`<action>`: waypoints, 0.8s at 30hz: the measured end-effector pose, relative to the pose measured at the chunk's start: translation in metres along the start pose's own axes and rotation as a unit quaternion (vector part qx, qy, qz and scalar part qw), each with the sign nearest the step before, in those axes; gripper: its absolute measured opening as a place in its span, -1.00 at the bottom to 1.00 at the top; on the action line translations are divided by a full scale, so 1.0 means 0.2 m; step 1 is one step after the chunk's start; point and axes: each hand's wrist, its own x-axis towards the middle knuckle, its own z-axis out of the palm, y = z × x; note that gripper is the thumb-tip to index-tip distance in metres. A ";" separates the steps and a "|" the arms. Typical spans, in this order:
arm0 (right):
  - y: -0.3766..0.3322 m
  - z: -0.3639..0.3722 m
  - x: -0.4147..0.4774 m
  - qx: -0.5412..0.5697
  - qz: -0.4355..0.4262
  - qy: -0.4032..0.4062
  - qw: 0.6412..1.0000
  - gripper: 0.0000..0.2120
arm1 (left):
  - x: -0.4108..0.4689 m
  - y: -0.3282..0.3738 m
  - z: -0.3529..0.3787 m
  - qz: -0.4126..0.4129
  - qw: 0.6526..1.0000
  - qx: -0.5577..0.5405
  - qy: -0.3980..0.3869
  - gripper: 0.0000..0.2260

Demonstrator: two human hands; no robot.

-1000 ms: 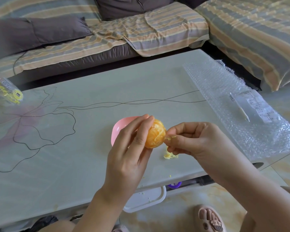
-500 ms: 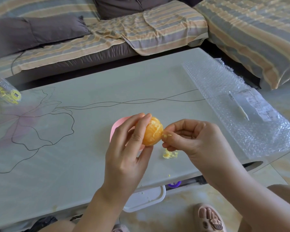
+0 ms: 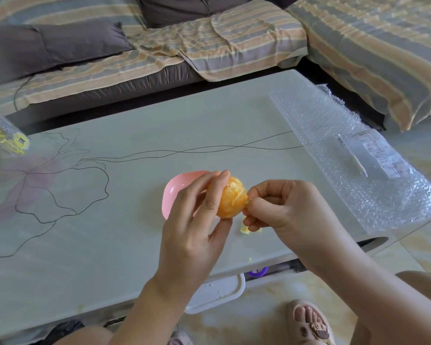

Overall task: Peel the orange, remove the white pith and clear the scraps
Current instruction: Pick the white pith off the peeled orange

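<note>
While the left hand (image 3: pixel 194 235) cups the soft peeled orange (image 3: pixel 232 199) (easily bruised) just beside the bowl (image 3: pixel 174 192), the right hand (image 3: pixel 281 207) pinches pith (image 3: pixel 248 200); grip gently.

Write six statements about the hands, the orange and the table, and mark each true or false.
1. The left hand holds the peeled orange fruit above the pale table. True.
2. The right hand pinches a shred of pith at the orange's side. True.
3. The orange has its whole peel on. False: its segments are bare.
4. A pink plastic bowl stands on the table, partly hidden by the left hand's fingers. True.
5. The clear bubble wrap sheet lies at the table's left end. False: it lies at the right end.
6. No scraps lie on the table. False: small yellowish scraps lie below the right hand.
</note>
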 end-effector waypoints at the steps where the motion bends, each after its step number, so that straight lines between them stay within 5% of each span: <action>1: 0.00 0.00 -0.01 -0.007 -0.010 0.005 1.000 -0.91 | 0.00 0.00 0.00 -0.004 1.000 -0.002 0.001 -0.53; 24: 0.02 0.04 -0.04 -0.106 -0.214 0.081 0.968 -0.88 | 0.05 0.05 -0.05 -0.141 0.989 -0.022 -0.031 -0.51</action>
